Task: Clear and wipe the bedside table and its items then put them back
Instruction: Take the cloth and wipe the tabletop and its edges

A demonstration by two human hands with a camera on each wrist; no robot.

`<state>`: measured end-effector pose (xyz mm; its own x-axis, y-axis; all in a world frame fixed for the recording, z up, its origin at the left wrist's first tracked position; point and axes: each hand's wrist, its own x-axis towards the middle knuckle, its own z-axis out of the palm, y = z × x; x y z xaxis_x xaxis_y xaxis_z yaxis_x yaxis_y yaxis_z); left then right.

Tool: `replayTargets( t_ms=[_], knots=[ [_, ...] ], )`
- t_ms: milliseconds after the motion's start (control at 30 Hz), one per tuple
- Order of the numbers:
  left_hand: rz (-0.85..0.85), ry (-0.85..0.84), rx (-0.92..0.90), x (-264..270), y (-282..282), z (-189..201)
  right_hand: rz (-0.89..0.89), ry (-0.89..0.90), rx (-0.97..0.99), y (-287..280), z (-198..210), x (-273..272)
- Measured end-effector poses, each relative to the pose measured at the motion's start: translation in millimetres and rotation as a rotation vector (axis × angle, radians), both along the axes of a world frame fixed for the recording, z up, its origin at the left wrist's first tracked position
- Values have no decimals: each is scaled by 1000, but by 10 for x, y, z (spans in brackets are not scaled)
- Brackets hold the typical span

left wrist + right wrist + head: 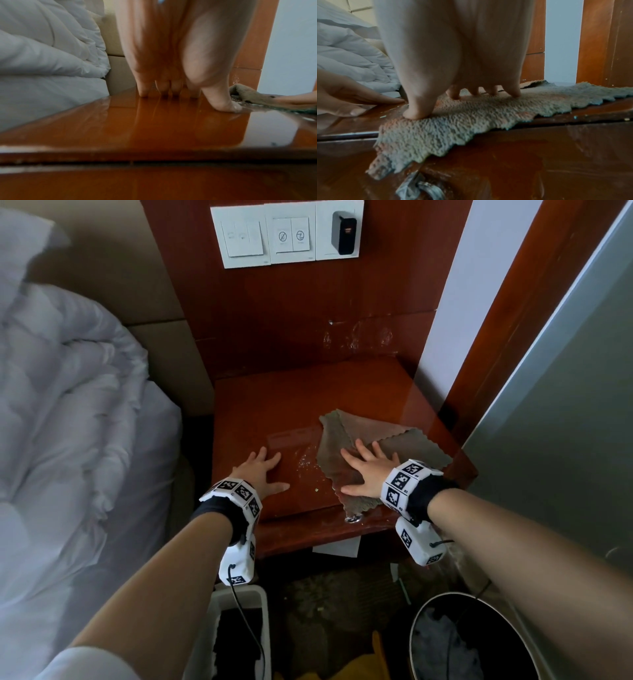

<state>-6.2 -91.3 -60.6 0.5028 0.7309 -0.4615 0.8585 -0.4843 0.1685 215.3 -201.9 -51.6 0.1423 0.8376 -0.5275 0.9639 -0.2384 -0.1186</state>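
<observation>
A rumpled white duvet crowds the left side of the bedside table, and a frosted glass panel hems it in on the right. Down on the floor sit a white bin and a round dark wastebasket with crumpled stuff inside. On the wooden wall panel above is a row of white switch plates with a black charger plugged in; two switches carry round symbols, too small for me to read. The tabletop is glossy red-brown, with wet smears and pale crumbs near the middle. A grey-brown cloth with a scalloped edge lies flat on its right front, one corner hanging over the front edge. The right hand presses on it, fingers spread and straight. The left hand rests flat on bare wood just beside the cloth, fingers also straight.
</observation>
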Motion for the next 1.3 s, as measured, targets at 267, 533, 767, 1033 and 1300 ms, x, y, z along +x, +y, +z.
replayTargets(
  t_ms=[267,533,767,1033,1300],
  knots=[
    [2,-14,-11,70,230,15,48,22,-33,160,31,74],
    [7,-11,1,183,393,96,67,11,-25,564,66,88],
    [22,-14,-11,253,501,112,78,8,-14,872,66,114],
    [23,-18,-23,309,642,121,84,-13,-1,1194,49,137],
    [33,-34,-32,333,705,104,85,-21,4,1369,28,157]
  ],
)
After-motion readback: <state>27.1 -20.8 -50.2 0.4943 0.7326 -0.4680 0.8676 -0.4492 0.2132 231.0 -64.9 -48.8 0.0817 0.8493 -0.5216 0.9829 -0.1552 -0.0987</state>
